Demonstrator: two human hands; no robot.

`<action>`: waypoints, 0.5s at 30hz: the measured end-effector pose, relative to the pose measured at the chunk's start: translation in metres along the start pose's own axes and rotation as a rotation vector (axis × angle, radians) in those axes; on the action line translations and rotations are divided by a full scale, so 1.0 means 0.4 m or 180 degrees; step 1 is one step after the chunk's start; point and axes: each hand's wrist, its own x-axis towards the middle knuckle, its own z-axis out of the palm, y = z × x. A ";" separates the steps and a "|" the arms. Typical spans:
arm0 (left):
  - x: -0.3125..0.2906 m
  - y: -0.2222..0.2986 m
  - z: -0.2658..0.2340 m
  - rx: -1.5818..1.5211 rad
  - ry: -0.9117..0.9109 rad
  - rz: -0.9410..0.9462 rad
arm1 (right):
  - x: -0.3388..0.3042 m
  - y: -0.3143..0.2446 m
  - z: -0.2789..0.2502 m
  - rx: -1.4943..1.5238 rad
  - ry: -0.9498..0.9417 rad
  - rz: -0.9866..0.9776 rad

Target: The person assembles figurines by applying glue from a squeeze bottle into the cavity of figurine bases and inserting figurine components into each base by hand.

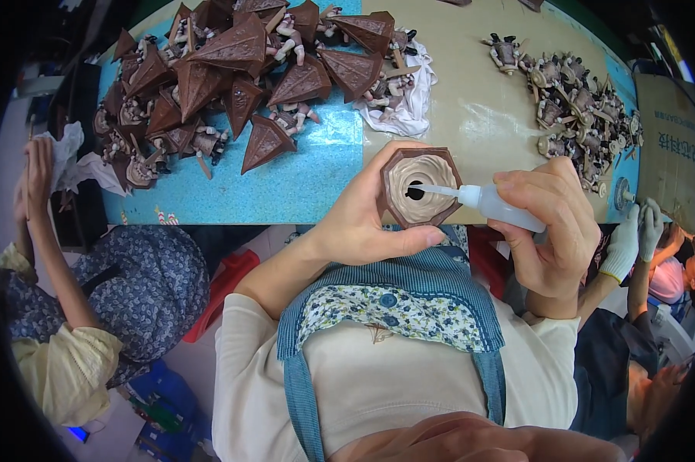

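My left hand [363, 212] is wrapped round a brown, many-sided figurine base [448, 214] and holds it tilted so its cream, ringed hollow side faces up. A dark hole sits in the middle of that hollow. In my right hand [552, 215] is a small translucent squeeze bottle [495, 206] with a long thin nozzle. The nozzle tip points left and lies at the dark hole; whether it touches cannot be made out. Beyond my left hand, a heap of brown pointed pieces with small figures [232, 69] covers the table's far left.
Several small grey-brown figurines [579, 108] lie clustered at the far right, near a cardboard box [667, 146]. White cloth or wrapping [409, 100] sits beside the brown heap. A co-worker's arms [51, 223] are at the left, and another's gloved hands [625, 239] at the right.
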 end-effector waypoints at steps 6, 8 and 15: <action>0.003 0.031 0.004 0.0257 0.0380 -0.0108 | -0.050 0.085 0.023 0.1142 0.0203 0.0705; 0.009 0.073 0.014 0.0804 0.0638 -0.0604 | -0.075 0.145 0.042 0.2365 0.0402 0.1248; 0.009 0.104 -0.005 0.3911 0.0849 0.0490 | -0.042 0.251 0.171 0.3221 0.0702 0.1629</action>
